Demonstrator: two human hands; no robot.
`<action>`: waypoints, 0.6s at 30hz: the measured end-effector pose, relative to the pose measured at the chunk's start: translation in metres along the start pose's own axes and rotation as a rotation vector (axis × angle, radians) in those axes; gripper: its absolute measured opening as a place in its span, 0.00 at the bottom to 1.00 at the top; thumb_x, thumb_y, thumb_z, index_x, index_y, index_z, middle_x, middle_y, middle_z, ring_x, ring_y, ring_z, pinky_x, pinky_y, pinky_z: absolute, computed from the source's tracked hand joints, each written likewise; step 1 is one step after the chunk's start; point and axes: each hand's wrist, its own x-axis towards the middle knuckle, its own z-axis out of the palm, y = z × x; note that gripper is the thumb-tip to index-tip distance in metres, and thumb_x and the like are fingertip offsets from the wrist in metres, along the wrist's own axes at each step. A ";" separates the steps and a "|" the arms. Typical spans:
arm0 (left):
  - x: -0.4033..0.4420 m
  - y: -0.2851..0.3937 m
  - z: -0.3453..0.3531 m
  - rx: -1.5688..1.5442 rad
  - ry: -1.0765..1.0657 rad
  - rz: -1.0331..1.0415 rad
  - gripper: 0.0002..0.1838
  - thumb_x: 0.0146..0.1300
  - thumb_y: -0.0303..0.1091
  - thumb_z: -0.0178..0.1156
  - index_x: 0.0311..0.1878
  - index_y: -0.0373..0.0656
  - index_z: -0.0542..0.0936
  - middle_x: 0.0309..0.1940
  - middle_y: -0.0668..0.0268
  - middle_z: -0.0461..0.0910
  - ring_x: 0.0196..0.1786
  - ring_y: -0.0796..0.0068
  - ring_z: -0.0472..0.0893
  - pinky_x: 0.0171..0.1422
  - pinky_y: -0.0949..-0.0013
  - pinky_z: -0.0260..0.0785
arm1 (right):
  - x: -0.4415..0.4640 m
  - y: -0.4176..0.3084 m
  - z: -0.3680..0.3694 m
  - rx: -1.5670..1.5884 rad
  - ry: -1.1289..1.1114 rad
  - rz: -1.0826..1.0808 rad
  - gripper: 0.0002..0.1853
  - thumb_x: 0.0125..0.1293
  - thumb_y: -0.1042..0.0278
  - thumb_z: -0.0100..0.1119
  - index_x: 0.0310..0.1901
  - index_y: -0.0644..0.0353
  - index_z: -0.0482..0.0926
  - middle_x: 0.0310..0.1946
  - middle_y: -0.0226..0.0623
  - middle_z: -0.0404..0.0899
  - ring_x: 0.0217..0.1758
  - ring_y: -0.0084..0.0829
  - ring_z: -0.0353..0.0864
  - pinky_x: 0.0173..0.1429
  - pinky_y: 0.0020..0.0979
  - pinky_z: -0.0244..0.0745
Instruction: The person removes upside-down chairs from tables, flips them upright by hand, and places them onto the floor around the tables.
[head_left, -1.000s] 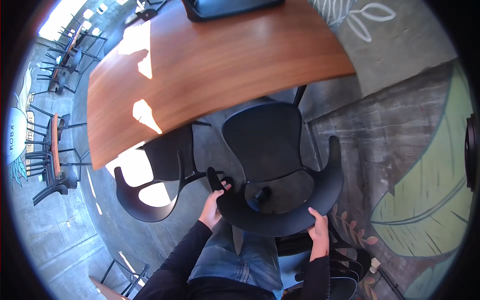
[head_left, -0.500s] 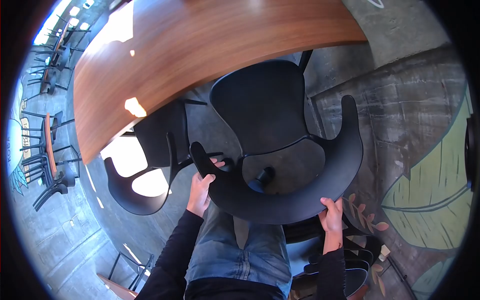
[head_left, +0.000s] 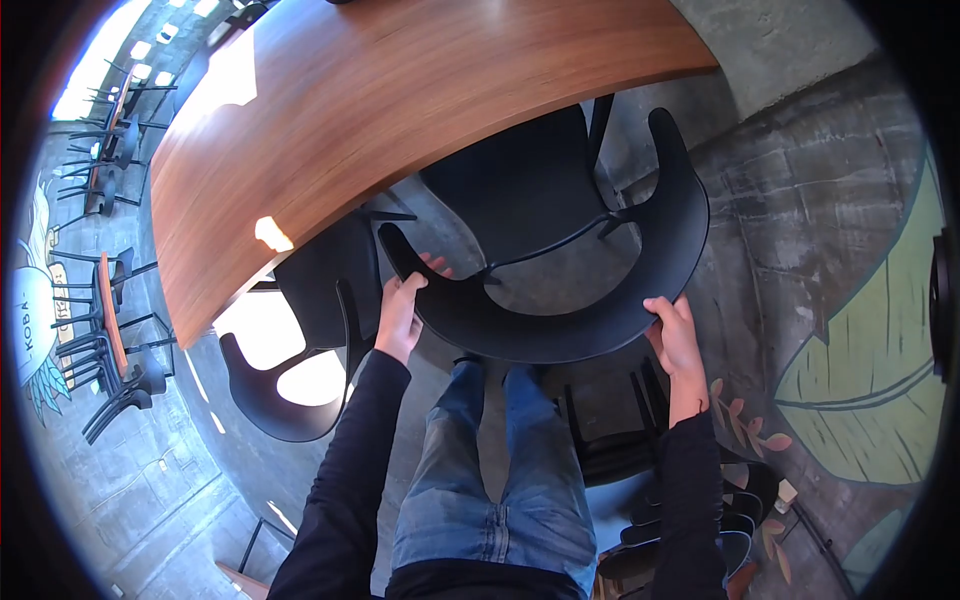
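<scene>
A black chair (head_left: 565,335) with a curved backrest stands in front of me, its seat partly under the wooden table (head_left: 430,75). My left hand (head_left: 402,305) grips the left side of the backrest, thumb on top and fingers curled around the inner edge. On the right, my right hand (head_left: 672,335) holds the outer rim of the same backrest, thumb above and the other fingers mostly hidden below. Both arms reach forward over my legs.
Left of me, a second black chair (head_left: 290,405) is tucked at the table. Stacked black chairs (head_left: 655,520) are behind my right arm. A concrete wall (head_left: 800,230) with a painted leaf runs along the right. More tables and chairs (head_left: 110,310) stand far left.
The chair has moved forward, so more of its seat is under the table. Both hands have gone forward with it, and my legs show more fully below the backrest.
</scene>
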 end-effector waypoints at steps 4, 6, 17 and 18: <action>0.016 0.010 0.009 0.036 0.055 -0.019 0.25 0.68 0.29 0.50 0.66 0.29 0.67 0.62 0.48 0.76 0.64 0.53 0.79 0.68 0.54 0.75 | 0.020 -0.014 0.008 -0.117 0.121 0.054 0.19 0.67 0.73 0.56 0.59 0.59 0.70 0.45 0.30 0.77 0.43 0.22 0.81 0.45 0.28 0.80; 0.007 0.004 0.019 -0.084 0.089 -0.022 0.24 0.72 0.33 0.51 0.67 0.32 0.68 0.60 0.53 0.78 0.60 0.58 0.81 0.64 0.59 0.77 | 0.020 -0.013 0.008 -0.118 0.121 -0.010 0.17 0.69 0.69 0.56 0.58 0.58 0.71 0.44 0.29 0.78 0.43 0.23 0.81 0.46 0.29 0.80; -0.251 -0.113 -0.184 -0.607 0.478 -0.153 0.30 0.75 0.49 0.50 0.75 0.51 0.60 0.73 0.51 0.63 0.72 0.49 0.67 0.77 0.42 0.60 | -0.055 0.118 0.028 0.222 0.097 0.277 0.35 0.75 0.33 0.41 0.69 0.54 0.67 0.47 0.43 0.80 0.47 0.40 0.83 0.53 0.53 0.81; -0.269 -0.109 -0.212 -0.723 0.607 -0.114 0.28 0.75 0.49 0.50 0.74 0.52 0.62 0.72 0.51 0.63 0.71 0.48 0.68 0.76 0.41 0.61 | -0.064 0.139 0.041 0.172 0.056 0.380 0.34 0.75 0.34 0.42 0.70 0.53 0.67 0.47 0.45 0.80 0.47 0.40 0.83 0.53 0.52 0.82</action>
